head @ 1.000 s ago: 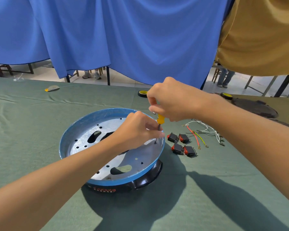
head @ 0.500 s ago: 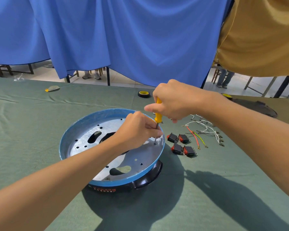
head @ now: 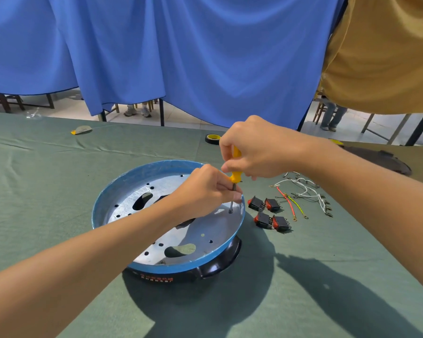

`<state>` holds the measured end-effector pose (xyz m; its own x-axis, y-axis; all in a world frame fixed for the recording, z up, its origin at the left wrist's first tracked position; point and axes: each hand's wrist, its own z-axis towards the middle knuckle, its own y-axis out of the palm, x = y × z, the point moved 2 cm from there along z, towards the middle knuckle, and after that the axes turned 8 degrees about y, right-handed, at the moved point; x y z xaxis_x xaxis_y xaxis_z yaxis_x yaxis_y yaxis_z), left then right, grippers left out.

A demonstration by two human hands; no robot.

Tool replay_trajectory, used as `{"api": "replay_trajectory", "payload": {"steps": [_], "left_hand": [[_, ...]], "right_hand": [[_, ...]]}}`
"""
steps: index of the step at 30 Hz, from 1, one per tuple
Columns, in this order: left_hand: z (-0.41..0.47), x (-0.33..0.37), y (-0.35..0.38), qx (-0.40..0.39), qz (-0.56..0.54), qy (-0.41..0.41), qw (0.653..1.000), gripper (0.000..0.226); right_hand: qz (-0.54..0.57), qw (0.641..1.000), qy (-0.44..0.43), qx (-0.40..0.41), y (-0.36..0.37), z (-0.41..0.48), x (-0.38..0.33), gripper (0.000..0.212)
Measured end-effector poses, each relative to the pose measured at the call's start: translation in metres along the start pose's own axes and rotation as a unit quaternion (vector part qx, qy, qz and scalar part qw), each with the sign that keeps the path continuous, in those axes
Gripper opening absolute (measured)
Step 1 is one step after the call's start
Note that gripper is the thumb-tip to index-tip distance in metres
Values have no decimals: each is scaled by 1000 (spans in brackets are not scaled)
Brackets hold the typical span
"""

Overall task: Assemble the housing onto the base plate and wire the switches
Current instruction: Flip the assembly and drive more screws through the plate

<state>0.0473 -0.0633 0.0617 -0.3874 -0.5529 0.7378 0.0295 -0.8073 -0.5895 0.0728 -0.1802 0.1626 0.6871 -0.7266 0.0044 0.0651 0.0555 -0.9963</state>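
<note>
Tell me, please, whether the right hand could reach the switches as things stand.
Probably yes: the switches lie uncovered on the cloth near the right hand, with nothing over them. But it grips the screwdriver, so it would have to let go first.

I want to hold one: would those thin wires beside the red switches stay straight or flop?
Probably floppy: the white wires already lie in loose curls. The red wire is short and nearly straight, so it may droop less. All look thin, so likely very light.
</note>
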Motion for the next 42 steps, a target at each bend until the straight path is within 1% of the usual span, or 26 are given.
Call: {"api": "replay_trajectory", "payload": {"steps": [2,4,5,7,8,9,10,13,15,17,18,19,20,22,24,25,27,29,30,32,34,36,38,40,42], "left_hand": [[-1,-1,1,47,-17,-3,999,8],[-1,-2,1,66,-21,-2,998,5],[0,-3,0,62,-25,-5,998,5],[1,-4,-2,35,-41,-10,998,4],[0,-4,-3,19,-49,-12,999,3],[-1,-4,-3,7,-54,-14,998,4],[-2,-4,-3,1,-53,-17,998,4],[-4,-4,3,17,-3,-16,1000,8],[-2,-2,5,27,49,-3,998,6],[-1,-2,4,6,59,14,998,7],[-2,-2,3,-10,61,18,998,7],[-3,-2,3,-22,66,18,997,7],[-3,-2,2,-24,74,18,997,7],[-5,-1,2,-7,95,15,995,9],[-4,1,4,4,111,14,994,10],[-3,2,4,-4,116,15,993,12],[-2,4,5,-34,120,19,992,15],[-1,5,5,-54,133,17,990,15],[-1,5,5,-53,139,16,989,13],[-2,5,7,-30,140,14,990,11],[-2,5,8,-3,151,9,988,14],[-2,4,7,2,158,3,988,14],[-1,4,5,-25,127,0,992,12],[-1,4,3,-58,104,-1,993,6],[-1,4,2,-53,104,-4,993,2]], "right_hand": [[-26,999,12,46,6,2,-1,31],[-30,997,18,68,9,3,-1,37],[-20,998,16,52,9,2,-1,36],[4,1000,-1,2,4,-1,1,21],[13,1000,-8,-9,1,-2,3,15],[16,1000,-10,-6,0,-3,4,13],[13,1000,-8,7,1,-3,5,18],[-16,999,20,45,6,1,4,35],[-23,999,29,35,7,1,5,35],[1,1000,10,1,1,-4,5,23],[22,1000,1,0,-1,-5,5,18],[33,999,-3,12,-2,-6,5,19],[29,999,-1,30,0,-5,4,25],[-7,998,19,54,5,-1,2,36],[-32,998,40,46,8,3,2,39],[-36,998,40,26,8,3,2,36],[-20,999,21,-16,4,0,4,22],[10,1000,11,-6,1,-4,4,15],[9,1000,18,16,3,-4,4,17],[-28,997,34,64,10,-2,4,23],[-33,995,38,82,13,0,3,28],[-5,999,27,43,6,-3,2,25],[12,1000,2,-3,-1,-6,1,13],[28,1000,-1,3,-3,-7,0,11],[23,999,14,22,0,-4,-1,18]]}}
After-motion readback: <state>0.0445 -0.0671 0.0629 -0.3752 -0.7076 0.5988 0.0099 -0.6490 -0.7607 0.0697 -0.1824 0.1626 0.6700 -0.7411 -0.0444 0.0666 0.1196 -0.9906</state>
